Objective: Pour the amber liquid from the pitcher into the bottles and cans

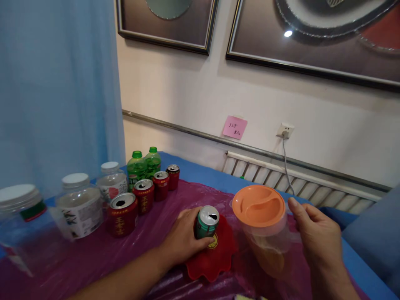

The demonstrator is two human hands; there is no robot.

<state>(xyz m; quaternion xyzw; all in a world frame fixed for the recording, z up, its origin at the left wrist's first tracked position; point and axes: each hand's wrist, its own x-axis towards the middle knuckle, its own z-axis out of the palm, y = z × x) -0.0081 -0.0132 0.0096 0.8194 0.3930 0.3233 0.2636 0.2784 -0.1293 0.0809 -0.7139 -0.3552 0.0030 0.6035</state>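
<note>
My left hand (183, 239) is wrapped round a small green drink can (206, 228), its silver top facing up and its tab opening dark. The can stands upright over a red scalloped dish or mat (211, 266); whether it touches is hidden. To the right, my right hand (323, 231) closes round the handle side of a clear plastic pitcher (268, 246) with an orange lid (258, 206). A brownish tint shows low in the pitcher, but I cannot tell if it is liquid. The pitcher is apart from the can.
Several red cans (123, 214) stand in a row on the purple plastic sheet (153, 246), beside clear jars with white lids (81, 204) and two green bottles (136, 168). Behind the table are a radiator (309, 183) and a plugged-in cord (286, 160).
</note>
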